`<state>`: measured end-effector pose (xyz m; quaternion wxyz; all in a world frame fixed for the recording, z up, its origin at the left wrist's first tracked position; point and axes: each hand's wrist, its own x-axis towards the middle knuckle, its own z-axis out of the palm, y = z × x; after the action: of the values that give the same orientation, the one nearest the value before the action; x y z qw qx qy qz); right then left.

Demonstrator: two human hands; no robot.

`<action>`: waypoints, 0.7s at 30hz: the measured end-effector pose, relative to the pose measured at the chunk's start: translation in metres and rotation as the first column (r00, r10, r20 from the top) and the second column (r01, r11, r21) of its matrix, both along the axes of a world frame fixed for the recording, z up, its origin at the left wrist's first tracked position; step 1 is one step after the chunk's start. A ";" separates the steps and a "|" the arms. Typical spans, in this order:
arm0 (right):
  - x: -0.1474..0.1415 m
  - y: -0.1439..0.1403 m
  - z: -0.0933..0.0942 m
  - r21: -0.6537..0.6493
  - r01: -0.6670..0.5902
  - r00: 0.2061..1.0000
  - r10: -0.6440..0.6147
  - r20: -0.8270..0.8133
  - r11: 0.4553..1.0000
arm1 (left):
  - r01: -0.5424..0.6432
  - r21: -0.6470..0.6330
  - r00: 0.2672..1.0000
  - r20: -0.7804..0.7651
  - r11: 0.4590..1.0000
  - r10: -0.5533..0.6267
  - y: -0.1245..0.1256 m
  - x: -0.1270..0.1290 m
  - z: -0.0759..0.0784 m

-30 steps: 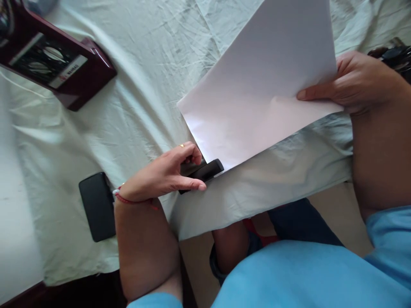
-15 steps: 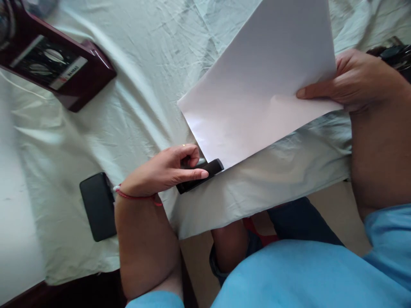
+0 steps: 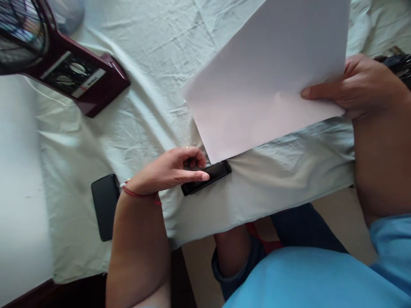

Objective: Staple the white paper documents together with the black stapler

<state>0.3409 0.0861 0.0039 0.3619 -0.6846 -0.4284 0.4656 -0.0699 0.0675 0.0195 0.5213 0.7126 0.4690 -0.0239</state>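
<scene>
My right hand [image 3: 366, 87] grips white paper sheets [image 3: 263, 85] at their right edge, thumb on top and fingers underneath. The sheets are tilted above the cloth, and how many there are I cannot tell. A black stapler [image 3: 218, 171] lies near the table's front edge, just below the paper's lower left corner. On its left end rests the thumb of my left hand [image 3: 180, 169], while the other fingers curl at its far side. The corner looks clear of the stapler's front end. A red string bracelet [image 3: 138, 194] circles my left wrist.
A black phone-like case [image 3: 105, 207] lies left of my left forearm. At the back left stands a dark red fan [image 3: 102, 90] with a white cord. Dark items [image 3: 398, 66], partly hidden, sit beyond my right hand. A pale, wrinkled cloth [image 3: 154, 55] covers the table.
The paper's corner has come out of the stapler's front end and now sits behind its side. My left thumb stays on the stapler. The view has shifted slightly.
</scene>
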 end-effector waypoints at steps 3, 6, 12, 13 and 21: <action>-0.010 0.001 -0.004 0.034 0.132 0.986 -0.128 -0.103 0.991 | -0.429 0.172 0.898 0.191 0.887 0.397 0.009 0.007 -0.021; -0.018 0.005 -0.017 0.137 0.161 0.965 -0.127 -0.228 0.977 | -0.791 0.246 0.602 0.472 0.560 0.644 0.020 0.019 -0.052; -0.025 0.008 -0.033 0.191 0.143 0.946 -0.077 -0.316 0.971 | -0.847 0.162 0.466 0.685 0.506 0.560 0.024 0.025 -0.080; -0.026 0.007 -0.033 0.182 0.140 0.945 -0.076 -0.318 0.973 | -0.830 0.147 0.481 0.680 0.539 0.554 0.023 0.022 -0.079; -0.029 0.004 -0.034 0.226 0.080 0.972 -0.025 -0.235 0.971 | -0.732 0.345 0.668 0.533 0.587 0.520 0.017 0.011 -0.072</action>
<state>0.3120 0.0902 -0.0298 0.4995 -0.5896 -0.4170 0.4785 -0.0589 0.0843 -0.0529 0.3543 0.6004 0.5712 0.4332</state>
